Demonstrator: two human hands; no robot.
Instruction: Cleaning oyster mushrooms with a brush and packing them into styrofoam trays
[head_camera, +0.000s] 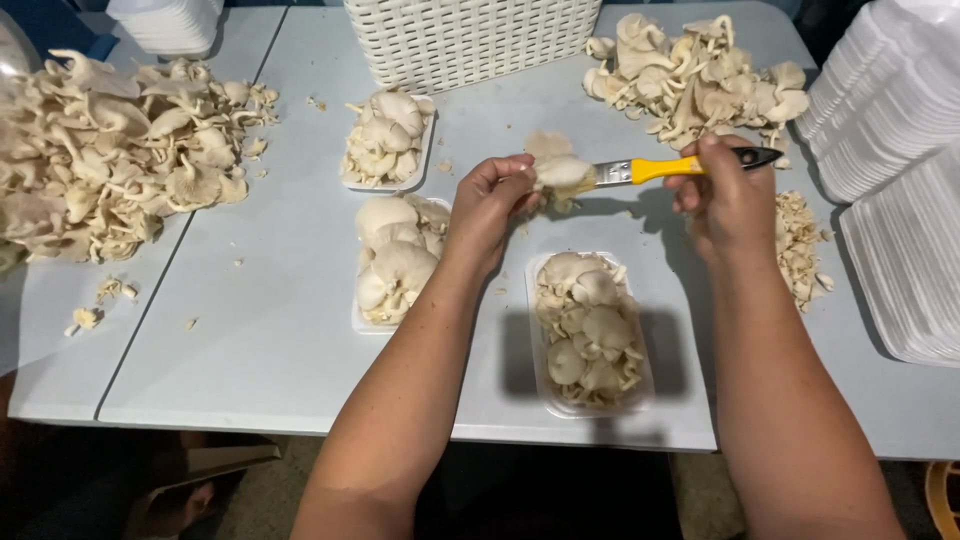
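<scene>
My left hand (490, 205) holds a pale oyster mushroom cluster (560, 170) above the table. My right hand (728, 195) grips a knife with a yellow handle (668, 168); its blade touches the mushroom cluster. Just below the hands lies a white foam tray (541, 370) filled with mushrooms. Two more filled trays sit to the left, one (358, 322) beside my left forearm and one (425, 165) farther back.
A large heap of mushrooms (100, 150) covers the left of the grey table, another heap (690, 80) lies at the back right. Trimmings (800, 245) lie right of my right hand. A white woven basket (470, 40) stands at the back. Stacks of foam trays (890, 110) fill the right side.
</scene>
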